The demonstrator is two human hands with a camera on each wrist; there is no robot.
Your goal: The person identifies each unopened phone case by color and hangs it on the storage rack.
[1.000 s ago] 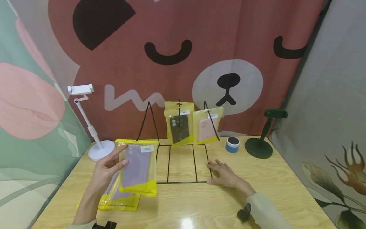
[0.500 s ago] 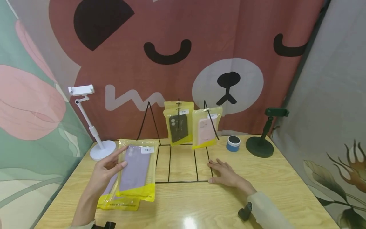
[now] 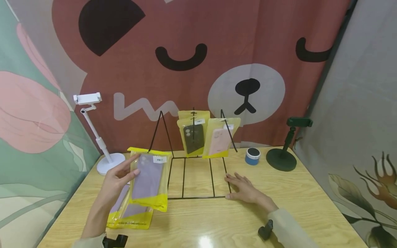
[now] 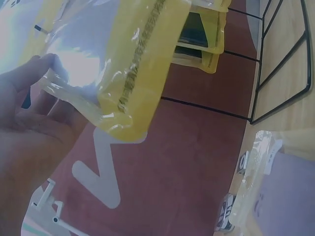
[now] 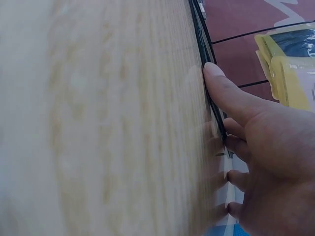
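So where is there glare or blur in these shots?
Head view: sharp, with a bright glare spot on the table near the front edge. Left wrist view: the pouch is washed out white by the left hand. Right wrist view: the tabletop is blurred; the right hand is clearer.

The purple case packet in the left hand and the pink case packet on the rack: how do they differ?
The purple packet is held up by the left hand above the table; the pink packet hangs on the wire rack. The purple packet is nearer the camera and looks larger; the pink packet hangs tilted. Both have yellow-edged clear bags with white labels.
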